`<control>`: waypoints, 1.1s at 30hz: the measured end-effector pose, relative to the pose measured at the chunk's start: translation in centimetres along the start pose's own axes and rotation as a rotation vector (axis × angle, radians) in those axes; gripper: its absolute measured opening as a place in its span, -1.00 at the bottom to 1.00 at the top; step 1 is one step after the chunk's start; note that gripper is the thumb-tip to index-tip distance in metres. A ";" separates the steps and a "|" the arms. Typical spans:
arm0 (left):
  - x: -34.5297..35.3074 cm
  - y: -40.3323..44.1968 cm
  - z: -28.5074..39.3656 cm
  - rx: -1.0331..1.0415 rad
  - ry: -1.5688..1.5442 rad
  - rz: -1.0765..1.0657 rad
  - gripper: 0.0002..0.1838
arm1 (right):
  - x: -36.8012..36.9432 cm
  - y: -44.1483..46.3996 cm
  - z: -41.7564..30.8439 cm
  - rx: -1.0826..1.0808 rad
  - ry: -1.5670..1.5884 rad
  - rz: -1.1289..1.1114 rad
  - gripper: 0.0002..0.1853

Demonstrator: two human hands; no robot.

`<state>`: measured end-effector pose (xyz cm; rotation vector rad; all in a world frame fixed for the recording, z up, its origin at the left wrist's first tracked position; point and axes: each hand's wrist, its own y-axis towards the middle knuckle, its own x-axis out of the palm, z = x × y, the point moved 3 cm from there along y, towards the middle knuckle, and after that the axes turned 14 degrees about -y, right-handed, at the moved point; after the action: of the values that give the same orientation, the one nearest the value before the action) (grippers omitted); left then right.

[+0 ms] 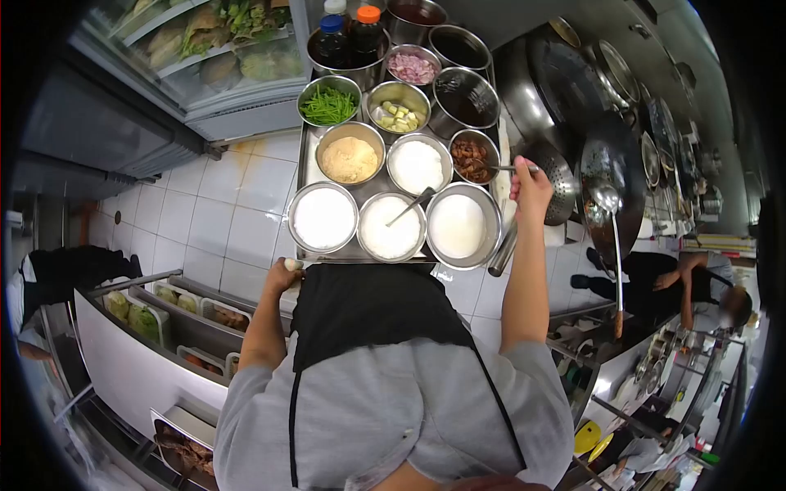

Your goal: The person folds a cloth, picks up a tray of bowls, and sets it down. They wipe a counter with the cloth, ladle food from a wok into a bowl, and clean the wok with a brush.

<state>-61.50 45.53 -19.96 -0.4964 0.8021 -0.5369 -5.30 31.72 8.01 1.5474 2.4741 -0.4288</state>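
Note:
My right hand (530,192) is closed around the thin handle of a spoon (506,168), whose other end is down in a metal bowl of brown chopped pieces (470,155). My left hand (284,277) is closed at the front left of the tray, with a small pale rounded thing (293,264) showing at its fingers; its kind is unclear. Near the hands are bowls of white powder (324,216), white grains with a spoon (391,225), another white seasoning (457,226), more white powder (416,166) and tan powder (350,159).
Further back stand chopped greens (327,105), pale yellow pieces (397,116), chopped pink onion (412,69), dark sauce (468,98) and capped bottles (367,37). At right are a wok (606,221) with a ladle (606,198) and a perforated strainer (557,184). A person (696,278) is beyond.

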 end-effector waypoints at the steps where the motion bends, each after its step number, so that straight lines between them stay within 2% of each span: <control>1: 0.2 -0.4 0.6 -0.013 -0.029 -0.006 -0.30 | -0.3 -0.5 0.0 0.015 0.004 0.000 -0.69; 5: 1.1 -1.1 0.7 -0.053 -0.033 -0.021 -0.30 | -1.6 -2.2 1.7 0.069 -0.012 0.001 -0.58; 8: 1.6 -1.4 -0.6 -0.045 0.027 -0.017 -0.34 | -2.9 -4.5 2.0 0.102 -0.035 0.083 -0.60; 11: 1.4 -1.6 -1.8 -0.059 0.030 -0.022 -0.37 | -4.5 -5.9 3.3 -0.059 -0.048 0.109 -0.61; 14: 1.2 -1.1 -2.4 -0.090 0.060 -0.069 -0.34 | -6.2 -7.9 4.4 -0.118 -0.150 0.142 -0.54; 17: 0.2 -1.4 0.3 -0.131 0.115 -0.112 -0.28 | -8.6 -9.7 7.7 -0.170 -0.269 0.290 -0.48; 19: 0.0 -1.4 2.5 -0.151 0.126 -0.154 -0.27 | -10.2 -11.2 10.1 -0.323 -0.497 0.467 -0.47; 21: 1.1 -0.1 2.9 -0.105 0.144 -0.084 -0.23 | -10.9 -13.3 12.8 -0.250 -0.564 0.488 -0.53; 23: 2.0 1.0 3.4 -0.039 0.119 -0.079 -0.20 | -14.0 -13.0 24.3 -0.188 -0.630 0.399 -0.64; 25: 4.5 4.4 0.5 0.088 0.143 -0.149 -0.27 | -13.6 -17.8 28.0 0.495 -0.554 -0.068 -0.73; 26: 5.0 5.1 0.6 0.153 0.141 -0.196 -0.30 | -17.1 -20.0 35.8 0.436 -0.264 -0.397 -0.75; 27: 5.5 5.5 0.9 0.218 0.138 -0.240 -0.33 | -18.0 -21.6 38.6 -0.126 -0.817 -0.825 -0.77; 28: 5.8 5.8 1.3 0.274 0.189 -0.248 -0.35 | -19.2 -23.8 41.2 -0.889 -1.182 -0.888 -0.75; 29: 6.0 6.0 1.6 0.327 0.241 -0.252 -0.38 | -20.8 -25.6 48.2 -0.781 -1.261 -0.857 -0.78; 30: 6.1 5.9 1.8 0.378 0.295 -0.257 -0.40 | -20.8 -27.4 51.6 -0.672 -1.339 -0.825 -0.81; 31: 6.3 5.8 1.4 0.301 0.269 -0.256 -0.43 | -21.9 -27.1 54.0 -0.669 -1.355 -0.829 -0.81; 33: 6.0 5.5 1.1 0.153 0.229 -0.262 -0.48 | -19.1 -28.0 47.6 -0.648 -1.381 -0.831 -0.82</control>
<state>-55.82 46.21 -25.79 -0.4049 0.9113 -0.9030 -21.70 -12.25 -26.78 -0.1868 1.6103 -0.4688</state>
